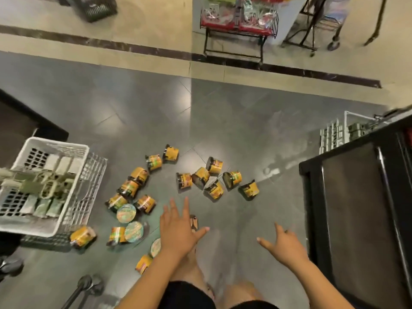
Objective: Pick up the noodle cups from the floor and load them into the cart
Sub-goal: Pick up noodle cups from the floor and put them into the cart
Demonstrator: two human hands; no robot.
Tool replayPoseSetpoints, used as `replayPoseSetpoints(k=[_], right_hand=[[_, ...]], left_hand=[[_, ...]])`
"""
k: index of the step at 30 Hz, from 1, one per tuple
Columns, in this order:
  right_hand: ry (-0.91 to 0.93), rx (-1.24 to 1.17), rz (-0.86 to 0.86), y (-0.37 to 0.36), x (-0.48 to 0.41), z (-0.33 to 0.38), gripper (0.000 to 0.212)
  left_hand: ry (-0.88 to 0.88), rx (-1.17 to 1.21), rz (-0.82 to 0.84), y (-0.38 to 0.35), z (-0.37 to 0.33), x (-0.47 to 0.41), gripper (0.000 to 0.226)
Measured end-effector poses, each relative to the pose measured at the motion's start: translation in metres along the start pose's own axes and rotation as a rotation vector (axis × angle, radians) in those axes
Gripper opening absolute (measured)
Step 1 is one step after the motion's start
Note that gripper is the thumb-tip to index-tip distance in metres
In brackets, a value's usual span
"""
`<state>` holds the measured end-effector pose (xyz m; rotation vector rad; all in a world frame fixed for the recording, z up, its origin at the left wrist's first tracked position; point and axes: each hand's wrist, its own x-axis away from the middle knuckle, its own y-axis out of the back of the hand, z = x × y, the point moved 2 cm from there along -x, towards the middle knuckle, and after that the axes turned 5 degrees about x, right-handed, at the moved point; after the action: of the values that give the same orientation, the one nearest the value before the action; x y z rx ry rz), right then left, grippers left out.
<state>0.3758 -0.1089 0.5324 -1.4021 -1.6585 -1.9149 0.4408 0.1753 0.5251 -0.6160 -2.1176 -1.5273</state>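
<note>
Several yellow noodle cups (pixel 214 177) lie scattered on the dark grey floor, most tipped on their sides; one group (pixel 131 192) lies left of centre, another to the right. The cart (pixel 73 197) stands at the left, a white basket (pixel 64 148) on top of its wire frame. My left hand (pixel 178 228) is stretched out with fingers spread above the floor, just near of the cups, holding nothing. My right hand (pixel 285 244) is also spread and empty, further right. My legs and a sandalled foot (pixel 193 221) show below the hands.
A black display unit (pixel 361 210) stands at the right, a dark counter (pixel 24 126) at the left. A red-edged wire rack (pixel 238 25) of snack packets and another cart's legs (pixel 334 39) stand far ahead on the beige floor. The basket holds pale packets.
</note>
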Motion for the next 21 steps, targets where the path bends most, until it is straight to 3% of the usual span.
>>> replayPoseSetpoints(k=[7, 16, 21], right_hand=[[0.004, -0.041, -0.072, 0.028, -0.132, 0.028, 0.093], [0.172, 0.139, -0.14, -0.068, -0.41, 0.049, 0.102], [0.286, 0.055, -0.2, -0.124, -0.541, 0.077, 0.104]], left_hand=[[-0.101, -0.164, 0.049, -0.03, -0.026, -0.13, 0.108], [-0.12, -0.162, 0.019, -0.232, -0.015, -0.363, 0.118], [-0.242, -0.081, -0.073, -0.327, -0.002, -0.461, 0.129]])
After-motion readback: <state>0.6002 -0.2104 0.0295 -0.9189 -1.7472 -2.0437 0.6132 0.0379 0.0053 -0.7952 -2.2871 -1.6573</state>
